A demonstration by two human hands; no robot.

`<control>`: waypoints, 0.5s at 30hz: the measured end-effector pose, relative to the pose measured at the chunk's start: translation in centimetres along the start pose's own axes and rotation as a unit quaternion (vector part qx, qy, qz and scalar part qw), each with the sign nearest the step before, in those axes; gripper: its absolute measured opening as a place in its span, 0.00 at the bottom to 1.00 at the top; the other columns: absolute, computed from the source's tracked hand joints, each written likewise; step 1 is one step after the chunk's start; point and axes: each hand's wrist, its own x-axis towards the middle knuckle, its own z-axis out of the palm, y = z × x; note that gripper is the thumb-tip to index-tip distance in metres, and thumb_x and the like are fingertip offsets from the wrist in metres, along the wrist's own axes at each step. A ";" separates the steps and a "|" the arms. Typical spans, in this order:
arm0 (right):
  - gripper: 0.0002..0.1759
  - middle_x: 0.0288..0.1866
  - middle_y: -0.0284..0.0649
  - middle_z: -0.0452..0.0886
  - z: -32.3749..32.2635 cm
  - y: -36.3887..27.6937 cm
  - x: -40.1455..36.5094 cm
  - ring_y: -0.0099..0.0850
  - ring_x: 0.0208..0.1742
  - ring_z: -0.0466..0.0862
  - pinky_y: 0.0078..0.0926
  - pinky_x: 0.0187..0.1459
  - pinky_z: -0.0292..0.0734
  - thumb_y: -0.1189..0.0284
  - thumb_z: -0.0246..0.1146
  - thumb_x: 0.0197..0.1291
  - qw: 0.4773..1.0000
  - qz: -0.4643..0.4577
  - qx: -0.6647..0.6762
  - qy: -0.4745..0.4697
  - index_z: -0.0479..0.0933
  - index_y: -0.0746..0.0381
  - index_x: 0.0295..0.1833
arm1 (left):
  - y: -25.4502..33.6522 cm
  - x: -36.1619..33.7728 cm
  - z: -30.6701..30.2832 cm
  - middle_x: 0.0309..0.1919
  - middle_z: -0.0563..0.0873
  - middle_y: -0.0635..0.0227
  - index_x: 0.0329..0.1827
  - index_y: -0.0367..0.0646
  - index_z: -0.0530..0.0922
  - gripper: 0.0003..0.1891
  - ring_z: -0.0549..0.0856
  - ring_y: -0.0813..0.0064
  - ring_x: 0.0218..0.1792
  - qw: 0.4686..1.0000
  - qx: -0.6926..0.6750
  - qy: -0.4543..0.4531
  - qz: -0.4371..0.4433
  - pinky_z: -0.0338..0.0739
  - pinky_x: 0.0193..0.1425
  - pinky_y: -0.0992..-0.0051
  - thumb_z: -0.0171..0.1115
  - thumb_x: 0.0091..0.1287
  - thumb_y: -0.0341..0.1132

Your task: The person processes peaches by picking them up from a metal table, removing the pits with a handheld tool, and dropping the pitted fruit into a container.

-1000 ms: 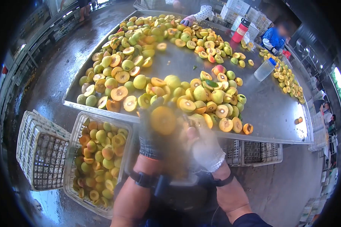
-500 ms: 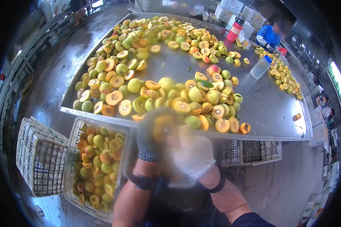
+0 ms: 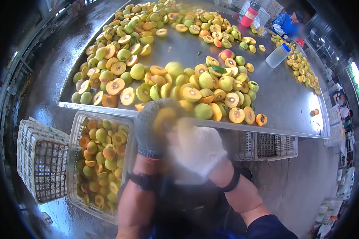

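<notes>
My left hand, in a dark grey knitted glove, is closed around a yellow-orange peach half in front of the table's near edge. Against it, my right hand in a white glove has its fingers bent in towards the fruit. A blurred patch over the middle of the view hides the fingertips and whatever the right hand grips. Just beyond both hands, many halved green-yellow peaches lie on the metal table, some with the cut face up and the pit area showing.
Left of my legs stands a crate full of peach halves, with stacked crates beside it. Another crate sits under the table edge. A clear bottle and red flask stand on the table. A co-worker is at the far right.
The view has tilted slightly down, so the table appears higher. Both hands stay together at the peach half, the left now a little further left and turned slightly.
</notes>
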 end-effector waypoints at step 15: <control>0.16 0.28 0.48 0.86 0.1 2.8 -0.5 0.49 0.32 0.88 0.47 0.35 0.83 0.58 0.62 0.70 0.990 -0.080 -0.040 -0.105 0.82 0.60 0.49 | -1.0 1.7 -2.0 0.40 0.91 0.61 0.43 0.44 0.88 0.12 0.91 0.58 0.42 0.933 0.238 -0.179 0.200 0.85 0.48 0.64 0.71 0.54 0.27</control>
